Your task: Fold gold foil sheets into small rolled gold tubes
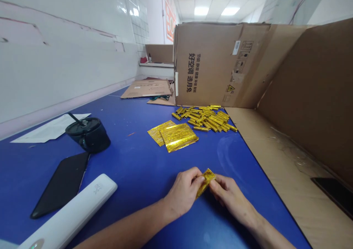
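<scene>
A small folded piece of gold foil [206, 180] is held between both hands above the blue table [132, 168]. My left hand [186, 190] pinches its left side with thumb and fingers. On the right side, my right hand [227, 194] grips it with the thumb on top; its other fingers are partly hidden. Beyond the hands lie flat gold foil sheets [180, 136], overlapping each other. Farther back is a heap of several narrow, rolled or folded gold strips [213, 119].
At the left are a dark lidded cup [95, 137] on white paper [46, 129], a black phone [62, 184] and a long white device [74, 212]. A large cardboard box [215, 65] stands behind the strips. Cardboard [281, 168] runs along the right edge.
</scene>
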{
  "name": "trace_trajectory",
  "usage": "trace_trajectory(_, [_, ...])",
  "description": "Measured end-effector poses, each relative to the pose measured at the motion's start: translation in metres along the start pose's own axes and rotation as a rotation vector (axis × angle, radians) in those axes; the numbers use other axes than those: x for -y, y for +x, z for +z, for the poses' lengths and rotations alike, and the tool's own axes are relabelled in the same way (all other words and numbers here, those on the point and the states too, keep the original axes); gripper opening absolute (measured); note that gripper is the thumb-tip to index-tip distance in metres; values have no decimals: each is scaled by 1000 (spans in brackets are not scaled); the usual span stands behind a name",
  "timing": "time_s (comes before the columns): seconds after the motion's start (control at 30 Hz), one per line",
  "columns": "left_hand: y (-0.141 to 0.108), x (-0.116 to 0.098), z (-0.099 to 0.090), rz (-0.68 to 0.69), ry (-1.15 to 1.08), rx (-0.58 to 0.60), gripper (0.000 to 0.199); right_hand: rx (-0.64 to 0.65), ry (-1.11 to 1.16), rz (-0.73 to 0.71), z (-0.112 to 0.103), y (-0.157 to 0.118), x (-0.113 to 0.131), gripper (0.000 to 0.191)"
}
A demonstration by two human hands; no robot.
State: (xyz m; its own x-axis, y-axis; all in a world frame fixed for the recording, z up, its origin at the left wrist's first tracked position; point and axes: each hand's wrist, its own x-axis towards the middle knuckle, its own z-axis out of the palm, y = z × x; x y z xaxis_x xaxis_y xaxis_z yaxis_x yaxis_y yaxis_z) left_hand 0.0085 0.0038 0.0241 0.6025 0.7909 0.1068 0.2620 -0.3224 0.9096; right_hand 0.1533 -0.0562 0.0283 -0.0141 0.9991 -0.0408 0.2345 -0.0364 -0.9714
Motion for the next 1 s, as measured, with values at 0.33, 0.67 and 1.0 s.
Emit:
trace_trajectory(0.33, [-4,3,5,29,21,35,25,33,52,-24,12,1,-6,38])
trace_trajectory(0.67, [0,1,1,31,-17,124,21,-55,-25,-66,-2,-1,-5,40])
trace_trajectory(1.0, [-1,3,6,-88,-261,222,21,-22,-91,-63,0,-1,-4,37])
